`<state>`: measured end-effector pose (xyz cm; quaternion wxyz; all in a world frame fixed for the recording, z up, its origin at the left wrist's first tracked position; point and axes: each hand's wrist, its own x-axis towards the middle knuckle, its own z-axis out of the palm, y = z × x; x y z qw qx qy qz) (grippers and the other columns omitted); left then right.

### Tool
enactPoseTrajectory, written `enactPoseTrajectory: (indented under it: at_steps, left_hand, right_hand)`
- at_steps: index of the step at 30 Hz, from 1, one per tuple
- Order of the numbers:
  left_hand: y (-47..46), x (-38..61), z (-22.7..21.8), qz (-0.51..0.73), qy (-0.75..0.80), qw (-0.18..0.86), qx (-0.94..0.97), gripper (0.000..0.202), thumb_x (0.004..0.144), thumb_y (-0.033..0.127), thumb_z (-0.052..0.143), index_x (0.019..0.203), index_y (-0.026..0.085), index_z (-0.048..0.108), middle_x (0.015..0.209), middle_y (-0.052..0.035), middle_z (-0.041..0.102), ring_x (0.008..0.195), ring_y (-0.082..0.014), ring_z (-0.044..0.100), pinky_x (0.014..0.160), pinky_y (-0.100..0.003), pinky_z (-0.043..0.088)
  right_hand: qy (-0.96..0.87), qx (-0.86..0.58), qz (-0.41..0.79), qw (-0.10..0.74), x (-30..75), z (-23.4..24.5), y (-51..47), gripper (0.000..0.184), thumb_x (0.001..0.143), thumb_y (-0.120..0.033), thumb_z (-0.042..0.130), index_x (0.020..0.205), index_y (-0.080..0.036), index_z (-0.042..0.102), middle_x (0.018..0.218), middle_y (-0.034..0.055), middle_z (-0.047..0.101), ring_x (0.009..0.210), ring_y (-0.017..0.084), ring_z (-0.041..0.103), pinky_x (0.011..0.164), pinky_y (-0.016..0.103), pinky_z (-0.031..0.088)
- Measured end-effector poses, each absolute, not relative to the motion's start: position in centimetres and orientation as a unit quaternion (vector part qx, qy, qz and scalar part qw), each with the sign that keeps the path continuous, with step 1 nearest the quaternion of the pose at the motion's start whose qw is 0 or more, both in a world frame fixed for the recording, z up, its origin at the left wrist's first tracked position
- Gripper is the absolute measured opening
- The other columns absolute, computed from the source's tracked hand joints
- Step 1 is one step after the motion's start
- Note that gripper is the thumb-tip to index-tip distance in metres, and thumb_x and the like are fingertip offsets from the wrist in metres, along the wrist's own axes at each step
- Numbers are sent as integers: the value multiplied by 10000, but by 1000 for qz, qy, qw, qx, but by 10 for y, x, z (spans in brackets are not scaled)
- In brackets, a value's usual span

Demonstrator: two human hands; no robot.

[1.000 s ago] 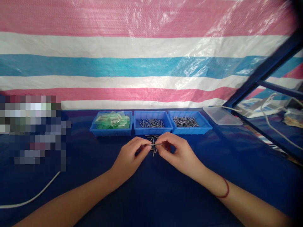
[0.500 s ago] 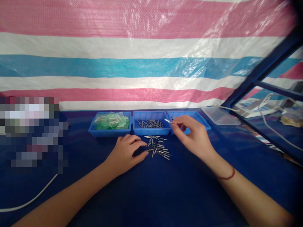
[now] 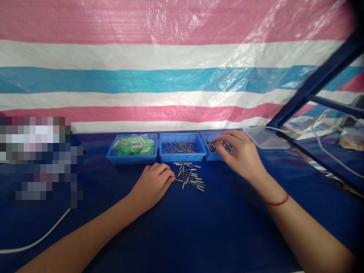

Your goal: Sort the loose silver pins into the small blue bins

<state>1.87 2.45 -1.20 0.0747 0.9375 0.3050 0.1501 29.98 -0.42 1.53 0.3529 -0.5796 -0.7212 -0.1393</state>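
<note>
My left hand (image 3: 155,184) rests on the dark blue cloth with its fingers curled under, fingertips at the left edge of a loose pile of small metal pins (image 3: 190,176). Whether it holds anything is hidden. My right hand (image 3: 241,153) reaches over the right blue tray (image 3: 209,156), which holds dark metal pins. Its fingertips are bent down and pinched among those pins, and I cannot make out what they hold. The middle blue tray (image 3: 182,155) holds a few pins. The left blue tray (image 3: 132,157) holds green and white plastic pieces.
A clear plastic lid (image 3: 265,138) lies right of the trays. A blue metal frame (image 3: 309,91) slants up at the right, with cables behind it. A white cable (image 3: 42,237) crosses the cloth at the lower left. A striped tarp (image 3: 170,64) hangs behind the trays.
My hands, together over the pile with a pin a second ago, have parted. My right hand moved up and right to the right tray; my left settled beside the pile.
</note>
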Motion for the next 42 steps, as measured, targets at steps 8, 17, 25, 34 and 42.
enactPoseTrajectory:
  at_steps: [8,17,25,34,42]
  left_hand:
    - [22,19,-11,180,282,17,942,237,987,223,362,912,168,580,882,-33,634,797,-171,550,753,-330,347]
    - [11,22,-5,312,302,172,885,156,923,257,510,1059,192,551,906,-13,659,833,-155,613,764,-285,454]
    - [5,27,-10,346,372,385,771,132,873,305,577,922,196,633,818,11,670,736,-130,622,681,-234,485]
    - [7,26,-6,350,371,365,779,107,863,269,589,881,191,661,793,21,672,705,-117,606,664,-213,458]
    - [5,25,-4,352,357,351,791,107,871,254,581,879,187,663,810,9,676,728,-124,611,677,-215,456]
  right_hand:
    - [-855,-422,53,298,229,1,-24,122,872,-234,544,884,-187,655,866,70,667,835,204,585,771,371,466]
    - [-808,-431,180,360,217,1,-31,152,872,-148,520,777,-199,626,820,41,656,803,167,589,742,313,467]
    - [-775,-433,235,396,214,2,-33,179,894,-188,516,751,-202,623,797,35,649,799,163,595,744,311,468]
    - [-770,-424,251,405,212,1,-33,156,905,-180,499,817,-190,627,823,42,629,797,149,583,730,285,467]
    - [-760,-431,230,429,213,-3,-32,110,880,-188,544,860,-205,651,824,45,646,799,158,602,728,296,486]
